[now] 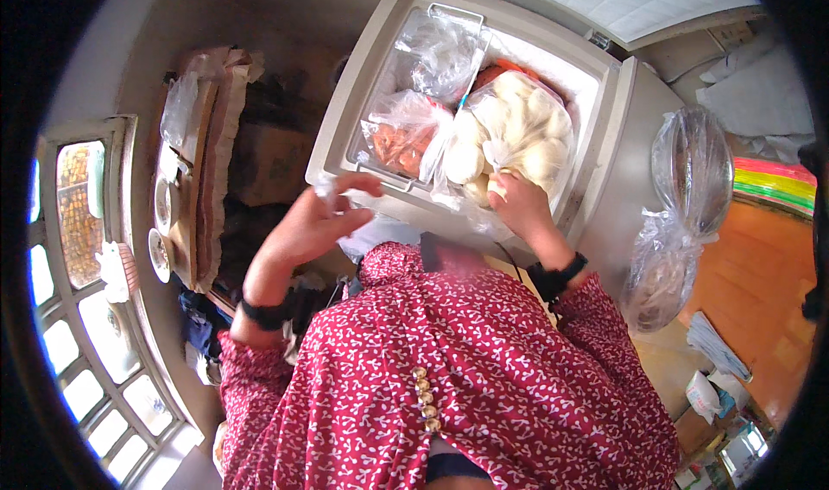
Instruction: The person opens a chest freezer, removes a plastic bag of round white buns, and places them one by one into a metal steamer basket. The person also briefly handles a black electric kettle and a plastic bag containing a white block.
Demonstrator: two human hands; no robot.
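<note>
My right hand (521, 206) is closed on the gathered neck of a clear plastic bag (537, 117) of pale, rounded pieces that look like dough or buns. That bag sits in the right part of an open chest freezer (592, 166). Over the freezer's front left corner is my left hand (317, 224), its thumb and forefinger apart. A crumpled bit of clear plastic (326, 187) shows at its fingers; whether it is held is unclear. Left of the pale bag, a bag of orange-red food (401, 143) lies in a wire basket (382, 176), with another clear bag (434, 53) behind it.
The freezer lid (622, 1) stands raised at the back. A plastic-wrapped metal bowl or pan (693, 173) is right of the freezer, near an orange surface (745, 263). On the left are a wooden shelf (197, 192) with small dishes (160, 253) and a paned window (97, 283).
</note>
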